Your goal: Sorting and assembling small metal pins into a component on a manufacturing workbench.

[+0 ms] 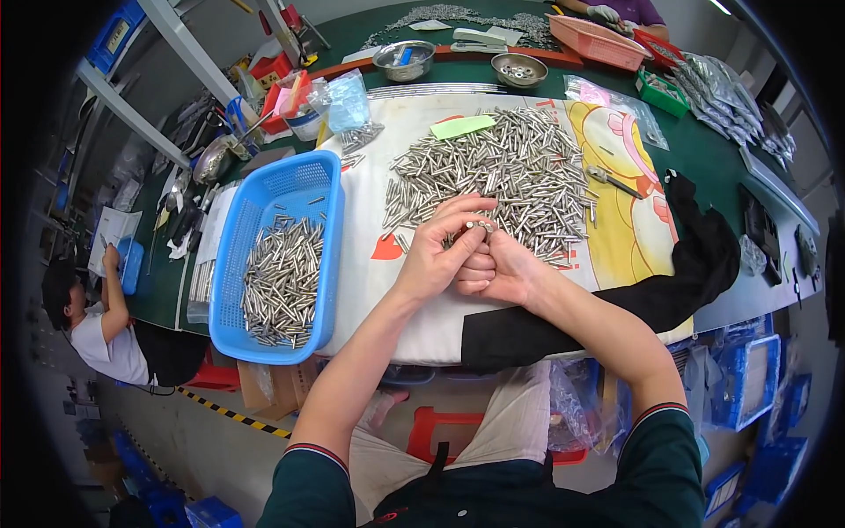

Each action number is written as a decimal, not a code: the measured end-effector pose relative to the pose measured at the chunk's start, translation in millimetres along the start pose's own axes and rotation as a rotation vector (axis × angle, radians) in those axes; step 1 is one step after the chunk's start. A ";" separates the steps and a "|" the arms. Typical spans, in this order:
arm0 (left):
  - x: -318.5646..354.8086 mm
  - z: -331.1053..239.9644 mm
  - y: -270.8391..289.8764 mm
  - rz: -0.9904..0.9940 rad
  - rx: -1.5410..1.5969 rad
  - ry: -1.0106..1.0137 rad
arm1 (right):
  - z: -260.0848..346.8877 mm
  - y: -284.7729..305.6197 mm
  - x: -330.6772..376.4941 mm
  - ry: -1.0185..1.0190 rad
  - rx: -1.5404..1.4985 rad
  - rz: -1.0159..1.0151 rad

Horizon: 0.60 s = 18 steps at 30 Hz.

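My left hand (437, 251) and my right hand (503, 267) meet over the near edge of a wide pile of short metal pins (510, 172). Between them is a small bunch of the same metal pins (479, 226), whose round ends show at the fingertips. The left thumb and fingers close on the bunch from one side, while the right hand's curled fingers and thumb hold it from the other. Most of the bunch is hidden by my fingers. To the left stands a blue plastic basket (331, 264), part filled with more metal pins (286, 286).
A green paper slip (463, 127) lies on the pile. Right of it are a caliper-like tool (613, 181) and a black cloth (695, 238). Metal bowls (405, 72) and a pink basket (598, 42) stand farther back. Another person (101, 330) works at the left.
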<state>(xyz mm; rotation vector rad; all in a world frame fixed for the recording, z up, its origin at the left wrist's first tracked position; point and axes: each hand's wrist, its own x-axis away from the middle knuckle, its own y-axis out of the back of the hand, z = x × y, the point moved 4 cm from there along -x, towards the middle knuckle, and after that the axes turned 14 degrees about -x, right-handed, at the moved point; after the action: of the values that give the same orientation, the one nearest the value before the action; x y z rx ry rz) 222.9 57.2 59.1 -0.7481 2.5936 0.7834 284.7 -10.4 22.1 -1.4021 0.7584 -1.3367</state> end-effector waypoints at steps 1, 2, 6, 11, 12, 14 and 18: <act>-0.1 0.6 -0.4 0.001 0.027 0.011 | 0.4 0.1 0.3 0.009 0.010 -0.032; -0.3 0.7 -0.6 0.001 0.026 0.012 | 0.7 -0.8 0.2 0.008 0.010 -0.032; -0.6 0.7 -0.7 0.005 0.050 0.028 | 0.6 -0.9 0.5 0.012 0.040 -0.050; -0.6 1.0 -2.3 0.019 0.125 0.075 | 1.7 -1.1 2.2 0.006 0.012 -0.004; -0.7 1.4 -2.9 0.038 0.128 0.071 | 2.9 0.6 2.6 0.009 0.017 -0.002; -0.6 0.4 -3.5 0.054 0.131 0.070 | 4.6 -1.0 3.7 0.058 0.045 -0.052; 1.7 2.0 14.8 -0.202 0.315 0.017 | 16.6 -28.4 8.0 0.352 0.327 0.123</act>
<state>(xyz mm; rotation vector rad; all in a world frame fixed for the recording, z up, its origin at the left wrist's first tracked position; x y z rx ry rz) 213.4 68.3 62.9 -0.8999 2.5198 0.3009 296.6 -5.6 53.4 -0.8614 0.7972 -1.5506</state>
